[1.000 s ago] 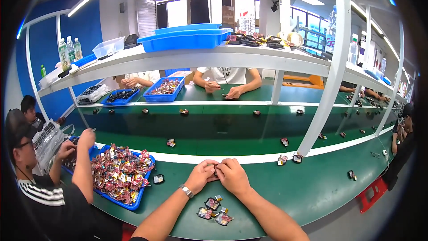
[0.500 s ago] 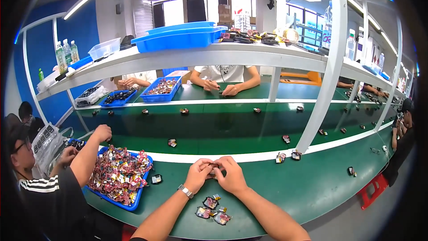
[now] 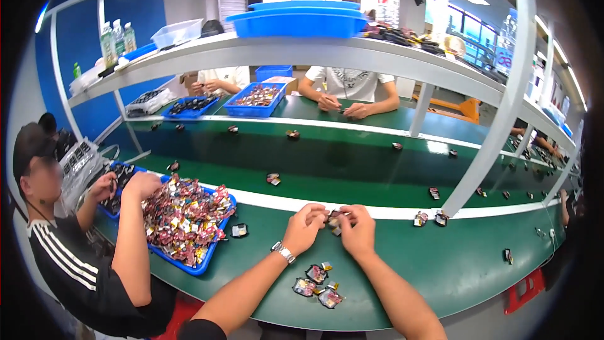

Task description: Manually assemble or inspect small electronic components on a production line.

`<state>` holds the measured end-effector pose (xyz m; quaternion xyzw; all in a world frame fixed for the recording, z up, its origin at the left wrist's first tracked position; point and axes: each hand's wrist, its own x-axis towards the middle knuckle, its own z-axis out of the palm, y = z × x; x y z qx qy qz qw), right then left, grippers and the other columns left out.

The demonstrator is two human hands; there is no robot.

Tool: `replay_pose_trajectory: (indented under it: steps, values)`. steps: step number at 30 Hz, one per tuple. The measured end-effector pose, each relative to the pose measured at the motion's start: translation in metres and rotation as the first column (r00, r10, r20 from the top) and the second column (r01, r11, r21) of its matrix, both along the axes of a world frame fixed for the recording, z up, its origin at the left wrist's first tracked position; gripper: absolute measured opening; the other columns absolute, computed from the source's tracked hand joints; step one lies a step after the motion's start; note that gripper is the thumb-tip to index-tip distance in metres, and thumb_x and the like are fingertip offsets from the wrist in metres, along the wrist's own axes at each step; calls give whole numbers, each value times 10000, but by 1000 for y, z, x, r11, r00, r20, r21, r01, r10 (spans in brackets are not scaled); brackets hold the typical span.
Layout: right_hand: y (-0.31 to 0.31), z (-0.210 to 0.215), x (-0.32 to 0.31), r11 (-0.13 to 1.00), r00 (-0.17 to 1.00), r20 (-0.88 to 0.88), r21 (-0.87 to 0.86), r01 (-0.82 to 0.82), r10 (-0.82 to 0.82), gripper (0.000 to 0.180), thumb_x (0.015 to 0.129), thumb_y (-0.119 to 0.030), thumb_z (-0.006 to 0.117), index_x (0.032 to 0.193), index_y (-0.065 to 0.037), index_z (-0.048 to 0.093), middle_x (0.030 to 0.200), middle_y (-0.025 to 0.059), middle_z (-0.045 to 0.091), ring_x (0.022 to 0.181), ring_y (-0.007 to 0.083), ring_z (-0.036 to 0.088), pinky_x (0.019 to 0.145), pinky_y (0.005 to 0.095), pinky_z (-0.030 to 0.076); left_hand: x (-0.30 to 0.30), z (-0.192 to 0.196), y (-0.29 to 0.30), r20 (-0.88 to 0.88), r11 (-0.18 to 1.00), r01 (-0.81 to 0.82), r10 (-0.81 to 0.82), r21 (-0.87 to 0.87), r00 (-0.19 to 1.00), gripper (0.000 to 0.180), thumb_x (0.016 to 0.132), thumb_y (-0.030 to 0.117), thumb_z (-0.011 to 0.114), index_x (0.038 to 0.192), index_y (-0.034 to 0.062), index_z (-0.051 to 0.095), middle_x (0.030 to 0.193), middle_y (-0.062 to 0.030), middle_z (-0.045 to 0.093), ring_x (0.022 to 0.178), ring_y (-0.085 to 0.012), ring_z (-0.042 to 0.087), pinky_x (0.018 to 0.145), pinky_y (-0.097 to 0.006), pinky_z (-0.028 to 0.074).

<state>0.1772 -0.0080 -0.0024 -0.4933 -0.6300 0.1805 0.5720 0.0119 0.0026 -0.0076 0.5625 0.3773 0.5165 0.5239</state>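
Observation:
Above the green bench, my left hand [image 3: 305, 230], with a silver watch on its wrist, is closed with its fingertips at the edge of a small dark-cased electronic module [image 3: 335, 223]. My right hand [image 3: 357, 234] pinches the same module from the other side, and its fingers partly hide it. On the bench between my forearms lie three similar modules with black casings, red circuit boards and yellow-silver parts; the nearest is a module [image 3: 330, 298]. Another module [image 3: 239, 231] lies alone to the left of my hands.
A blue tray [image 3: 200, 269] heaped with red circuit parts stands at left. Beside it, a co-worker's arm [image 3: 133, 239] reaches over the tray. Beyond a white rail [image 3: 277, 203], scattered modules lie on a dark green belt [image 3: 352, 179]. A slanted white post [image 3: 487, 145] supports the shelf.
My view has turned left, so the scene sits farther right. My hands have drawn slightly apart around the module, which shows more. The co-worker's hand has moved down to the tray's parts.

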Motion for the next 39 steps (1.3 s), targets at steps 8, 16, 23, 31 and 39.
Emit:
replay_pose_trajectory:
  steps: [8, 16, 23, 31, 39]
  values:
    - [45, -1, 10, 968, 984, -94, -217, 127, -150, 147, 852, -51, 672, 976, 28, 670, 922, 111, 682, 778, 165, 683, 705, 286, 552, -10, 4, 3, -309, 960, -220, 264, 171, 914, 239, 862, 207, 642, 729, 17, 582, 572, -70, 549, 525, -143, 504, 536, -313, 415]
    - [104, -5, -6, 966, 945, 227, -52, 252, -235, 215, 810, -72, 692, 1009, 8, 682, 998, 150, 655, 814, 255, 662, 706, 332, 540, -13, 2, 5, -274, 951, -178, 247, 254, 929, 406, 850, 181, 636, 574, -22, 419, 491, -65, 333, 484, -109, 290, 452, -329, 293]
    - [100, 19, -68, 996, 919, 389, -77, -38, 65, 498, 774, -257, 756, 1175, -11, 590, 1037, 161, 626, 939, 311, 606, 805, 404, 504, -14, 0, 6, -184, 935, -220, 276, 278, 943, 393, 833, 142, 616, 556, -15, 386, 475, -74, 315, 476, -97, 284, 447, -332, 283]
    - [140, 3, -140, 991, 817, 577, -102, 84, -10, 671, 703, -359, 792, 1185, 37, 545, 1087, 226, 621, 1006, 388, 600, 874, 456, 497, -23, -10, 10, 28, 959, -215, 214, 183, 977, 407, 860, 139, 608, 551, 29, 367, 524, 35, 328, 532, -45, 299, 470, -305, 271]
    - [96, 17, -68, 965, 909, 345, -191, -178, 236, 511, 663, -129, 734, 1133, -16, 569, 986, 124, 653, 874, 274, 640, 768, 377, 520, -25, -13, 13, -24, 965, -136, 145, 224, 989, 414, 880, 158, 625, 558, 38, 395, 534, 46, 338, 538, -48, 303, 476, -300, 281]
